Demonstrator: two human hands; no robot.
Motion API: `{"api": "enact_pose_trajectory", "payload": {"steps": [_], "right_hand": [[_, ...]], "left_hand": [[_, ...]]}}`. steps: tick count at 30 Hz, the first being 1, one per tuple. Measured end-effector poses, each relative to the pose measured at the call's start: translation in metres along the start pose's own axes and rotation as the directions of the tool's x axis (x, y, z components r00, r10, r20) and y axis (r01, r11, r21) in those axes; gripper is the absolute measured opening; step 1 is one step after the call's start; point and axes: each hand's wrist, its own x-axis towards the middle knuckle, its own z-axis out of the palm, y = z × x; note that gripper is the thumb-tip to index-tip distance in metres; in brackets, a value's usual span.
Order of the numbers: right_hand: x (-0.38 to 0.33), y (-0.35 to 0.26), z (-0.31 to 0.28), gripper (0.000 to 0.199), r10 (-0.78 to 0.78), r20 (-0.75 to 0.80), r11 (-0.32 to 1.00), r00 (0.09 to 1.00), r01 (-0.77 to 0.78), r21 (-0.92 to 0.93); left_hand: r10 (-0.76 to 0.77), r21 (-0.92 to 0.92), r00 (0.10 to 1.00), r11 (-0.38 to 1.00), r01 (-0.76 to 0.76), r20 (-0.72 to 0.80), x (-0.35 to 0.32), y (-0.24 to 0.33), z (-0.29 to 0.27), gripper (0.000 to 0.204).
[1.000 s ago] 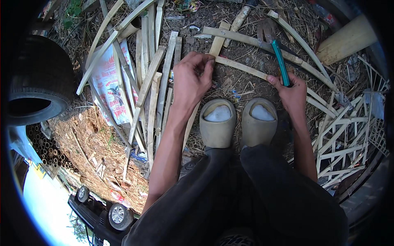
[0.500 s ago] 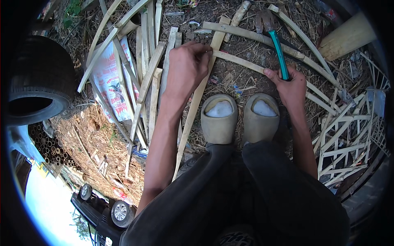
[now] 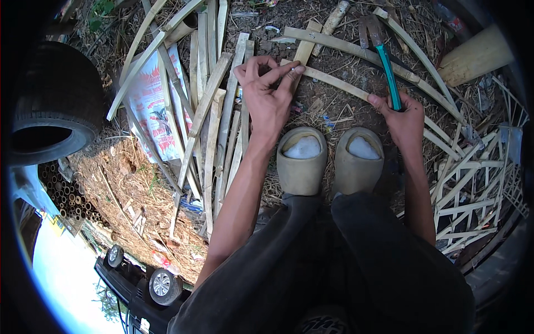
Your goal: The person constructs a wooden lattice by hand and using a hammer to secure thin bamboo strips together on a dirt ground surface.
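Observation:
My left hand (image 3: 268, 92) pinches thumb and index fingertip together where a thin wooden slat (image 3: 334, 87) crosses a longer slat (image 3: 307, 47). A tiny pale speck shows at the fingertips, too small to name. The other fingers are curled, and my left forearm covers the lower part of the longer slat. My right hand (image 3: 403, 114) is closed round the teal handle of a claw hammer (image 3: 385, 69), whose rusty head points away from me. Its thumb also presses on the right end of the thin slat. A curved slat (image 3: 356, 51) lies just beyond, crossing the longer one.
Loose slats (image 3: 208, 106) lie at the left over a printed sack (image 3: 158, 119). A tyre (image 3: 55, 106) stands far left. On the right are a thick pole (image 3: 473, 55) and a slat lattice (image 3: 467, 195). My sandalled feet (image 3: 303, 167) are between my arms.
My left hand has turned, bringing its thumb and index fingertip over the slat crossing. The longer slat's lower part is now behind my forearm. My right hand keeps its hold; the view shifts slightly.

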Motion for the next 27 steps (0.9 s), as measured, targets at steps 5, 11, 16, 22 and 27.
{"api": "enact_pose_trajectory", "payload": {"steps": [5,11,16,22,27], "right_hand": [[-0.007,-0.02,-0.005,0.045,-0.009,-0.027,0.995,1.0,0.007,-0.097],[-0.043,-0.03,-0.029,0.045,-0.107,-0.062,0.993,0.992,0.105,-0.047],[-0.063,-0.051,-0.019,0.043,-0.222,-0.006,0.969,0.975,0.22,-0.11],[-0.043,-0.013,0.005,0.028,-0.55,-0.128,0.807,0.825,0.485,-0.338],[-0.028,-0.001,-0.016,0.027,-0.299,-0.049,0.891,0.953,0.261,-0.371]], "left_hand": [[0.012,-0.091,0.993,0.996,-0.023,-0.12,-0.006,-0.013,0.015,0.024],[-0.016,-0.141,0.99,0.99,-0.004,-0.141,-0.007,-0.018,0.012,0.024],[-0.207,-0.448,0.978,0.874,0.189,0.009,-0.005,-0.007,0.015,0.025],[-0.099,-0.258,0.99,0.964,0.071,-0.098,-0.007,-0.006,0.018,0.025],[-0.106,-0.233,0.989,0.969,0.079,-0.105,-0.009,-0.009,0.016,0.026]]}}
